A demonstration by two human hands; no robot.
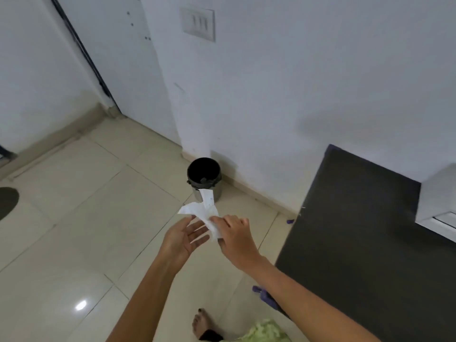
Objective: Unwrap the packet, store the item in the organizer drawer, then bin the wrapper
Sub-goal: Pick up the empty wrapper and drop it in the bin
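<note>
Two hands out front: right hand [235,239] pinches one crumpled white wrapper [203,214] between thumb and fingers, left hand [183,239] spread open, palm up, touching its lower edge. Just past it, one black-lined bin [204,177] sits open on the tiled floor [74,218] by the wall. One dark counter [357,230] to the right.

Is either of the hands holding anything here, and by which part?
The right hand pinches the crumpled white paper wrapper at its lower end; the open left hand only touches its side.
</note>
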